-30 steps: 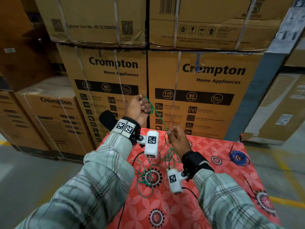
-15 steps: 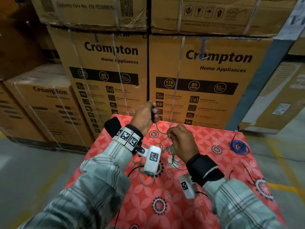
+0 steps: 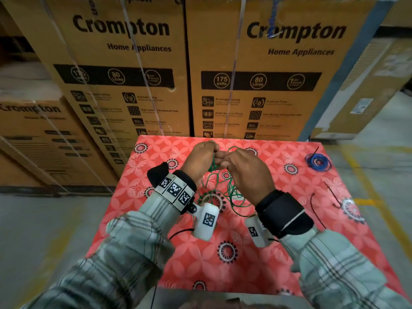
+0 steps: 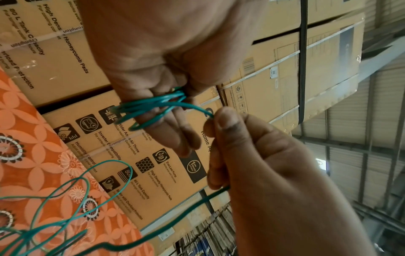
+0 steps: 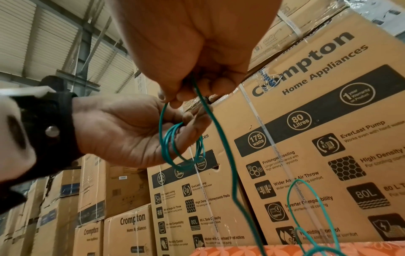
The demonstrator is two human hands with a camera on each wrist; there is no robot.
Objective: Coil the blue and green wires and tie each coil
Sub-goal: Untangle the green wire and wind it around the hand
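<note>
The green wire [image 3: 225, 186] is being held above the middle of the table, between the two hands. Several turns of it are sitting as a small coil [image 4: 151, 110] around the fingers [image 4: 166, 135] of the left hand [image 3: 198, 161], and the thumb is pressing those turns against the fingers. From the coil a single strand is running across to the right hand [image 3: 243, 172], which is pinching it between thumb and curled fingers; in the right wrist view the strand is leaving that pinch and hanging downward. The two hands are nearly touching at the fingertips. The uncoiled remainder of the green wire is lying in loose, tangled loops [image 3: 231, 197] on the cloth directly under the hands and wrists.

The blue wire [image 3: 317, 162] is lying as a small wound bundle near the far right corner of the table, well apart from both hands. A short dark end is sticking up from that bundle.

A thin black wire [image 3: 314, 207] is lying on the right side of the table, nearer the person than the blue bundle.

The table is wearing a red cloth [image 3: 191, 253] with a flower pattern. Stacked cardboard boxes [image 3: 267, 85] printed "Crompton Home Appliances" are standing directly behind the table.
</note>
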